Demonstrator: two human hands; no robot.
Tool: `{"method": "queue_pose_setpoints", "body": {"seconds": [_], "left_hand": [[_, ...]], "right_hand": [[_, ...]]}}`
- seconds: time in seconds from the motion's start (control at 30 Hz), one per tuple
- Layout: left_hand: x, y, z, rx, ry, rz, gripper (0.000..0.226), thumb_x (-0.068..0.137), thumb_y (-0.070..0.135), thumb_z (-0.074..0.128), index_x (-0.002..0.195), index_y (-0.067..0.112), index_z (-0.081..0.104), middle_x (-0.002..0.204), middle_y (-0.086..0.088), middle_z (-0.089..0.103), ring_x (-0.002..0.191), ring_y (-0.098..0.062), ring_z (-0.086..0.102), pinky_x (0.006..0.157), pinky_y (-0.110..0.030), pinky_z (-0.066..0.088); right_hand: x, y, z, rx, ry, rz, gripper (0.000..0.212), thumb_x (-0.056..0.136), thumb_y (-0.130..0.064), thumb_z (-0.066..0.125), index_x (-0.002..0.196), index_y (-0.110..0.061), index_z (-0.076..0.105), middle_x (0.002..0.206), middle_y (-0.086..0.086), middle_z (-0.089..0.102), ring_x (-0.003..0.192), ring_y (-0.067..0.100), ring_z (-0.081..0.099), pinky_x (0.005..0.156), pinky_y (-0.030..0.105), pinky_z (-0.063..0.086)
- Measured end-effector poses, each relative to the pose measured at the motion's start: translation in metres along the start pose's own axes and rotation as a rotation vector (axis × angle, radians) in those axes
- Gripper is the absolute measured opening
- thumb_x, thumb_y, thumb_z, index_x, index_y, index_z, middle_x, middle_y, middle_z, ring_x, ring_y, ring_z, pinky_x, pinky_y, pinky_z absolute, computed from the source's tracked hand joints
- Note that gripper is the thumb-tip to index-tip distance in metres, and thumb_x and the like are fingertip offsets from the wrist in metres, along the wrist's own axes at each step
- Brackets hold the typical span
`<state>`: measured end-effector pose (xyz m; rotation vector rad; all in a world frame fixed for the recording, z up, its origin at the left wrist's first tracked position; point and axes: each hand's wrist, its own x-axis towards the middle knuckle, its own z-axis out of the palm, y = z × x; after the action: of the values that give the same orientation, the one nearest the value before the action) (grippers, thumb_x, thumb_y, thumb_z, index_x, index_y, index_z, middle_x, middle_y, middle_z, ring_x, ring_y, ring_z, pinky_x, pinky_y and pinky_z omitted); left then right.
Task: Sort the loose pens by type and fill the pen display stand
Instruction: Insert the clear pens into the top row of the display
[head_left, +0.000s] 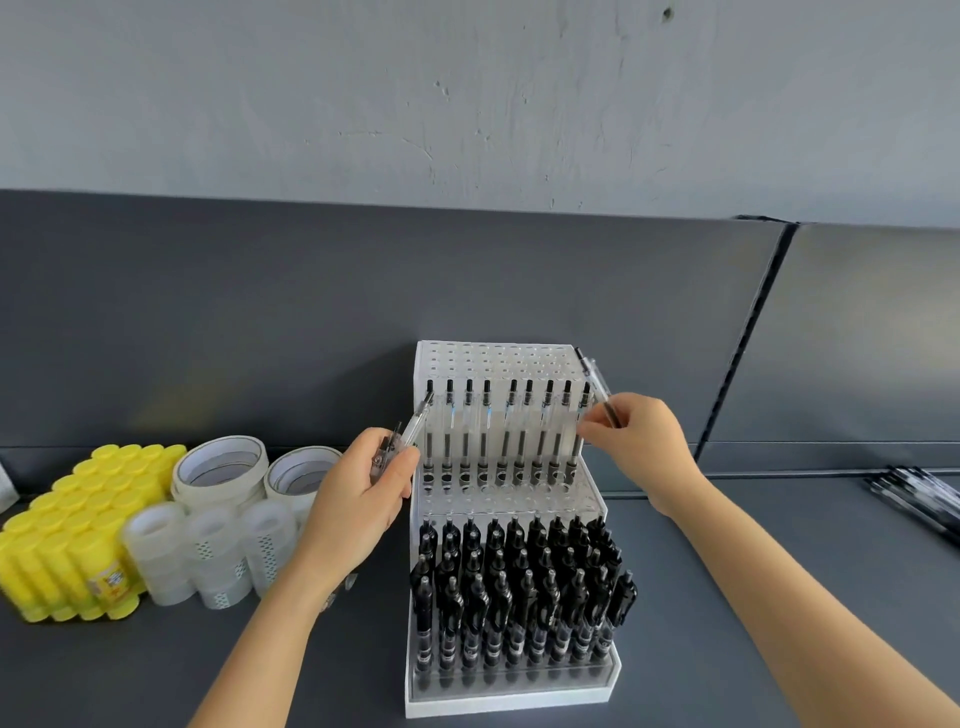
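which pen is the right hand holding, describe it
Find the white stepped display stand mid-shelf. At the right end of its middle tier, the right hand pinches a clear pen; it tilts, while the row of pens beside it stands upright.

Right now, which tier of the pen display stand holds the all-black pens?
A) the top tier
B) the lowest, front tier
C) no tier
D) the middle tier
B: the black pens crowd the lowest front tier of the pen display stand, while the middle tier carries only a single row of clear pens and the top tier's holes stand empty.
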<state>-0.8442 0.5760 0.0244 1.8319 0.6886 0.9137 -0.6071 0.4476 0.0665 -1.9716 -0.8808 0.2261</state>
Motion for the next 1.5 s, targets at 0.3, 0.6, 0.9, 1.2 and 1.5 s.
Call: {"method": "queue_pose_setpoints", "body": {"seconds": [0.3, 0.6, 0.9, 1.2, 1.5], "left_hand": [[0.002, -0.006, -0.002, -0.038, 0.006, -0.02, 0.012, 0.096, 0.031, 0.052, 0.091, 0.02, 0.054, 0.062, 0.004, 0.055, 0.048, -0.012, 0.041, 0.048, -0.026, 0.033], [0.001, -0.013, -0.007, -0.094, 0.009, -0.045, 0.012, 0.097, 0.028, 0.052, 0.091, 0.017, 0.053, 0.063, 0.001, 0.054, 0.047, -0.012, 0.039, 0.044, -0.023, 0.03], [0.0, -0.025, -0.015, -0.086, 0.037, -0.031, 0.012, 0.097, 0.028, 0.052, 0.091, 0.018, 0.053, 0.061, 0.003, 0.055, 0.045, -0.012, 0.04, 0.042, -0.021, 0.031], [0.0, -0.027, -0.016, -0.075, 0.026, -0.027, 0.012, 0.097, 0.03, 0.052, 0.096, 0.018, 0.054, 0.063, 0.001, 0.056, 0.046, -0.011, 0.043, 0.043, -0.022, 0.033], [0.0, -0.026, -0.018, -0.129, 0.028, -0.029, 0.013, 0.097, 0.029, 0.052, 0.096, 0.017, 0.055, 0.065, -0.002, 0.056, 0.047, -0.012, 0.042, 0.041, -0.02, 0.031]], "right_hand": [[-0.019, -0.037, 0.0, 0.291, 0.169, -0.048, 0.034, 0.089, -0.023, 0.049, 0.087, 0.009, 0.058, 0.068, 0.01, 0.038, 0.061, 0.019, 0.03, 0.053, 0.027, 0.029], [-0.028, -0.083, 0.036, 0.212, -0.137, -0.178, 0.008, 0.085, -0.008, 0.066, 0.077, -0.008, 0.065, 0.071, 0.005, 0.07, 0.059, 0.013, 0.067, 0.063, 0.027, 0.058], [-0.027, -0.093, 0.08, -0.131, -0.183, -0.259, 0.022, 0.092, -0.02, 0.059, 0.082, -0.001, 0.065, 0.071, 0.011, 0.07, 0.07, 0.024, 0.07, 0.068, 0.036, 0.059], [-0.024, -0.085, 0.102, -0.387, -0.276, -0.221, 0.033, 0.09, -0.026, 0.062, 0.076, 0.003, 0.065, 0.076, 0.017, 0.071, 0.069, 0.03, 0.07, 0.066, 0.042, 0.06], [-0.028, -0.09, 0.107, -0.524, -0.276, -0.263, 0.037, 0.091, -0.029, 0.06, 0.06, -0.013, 0.051, 0.076, 0.01, 0.069, 0.065, 0.024, 0.066, 0.067, 0.038, 0.059]]}}
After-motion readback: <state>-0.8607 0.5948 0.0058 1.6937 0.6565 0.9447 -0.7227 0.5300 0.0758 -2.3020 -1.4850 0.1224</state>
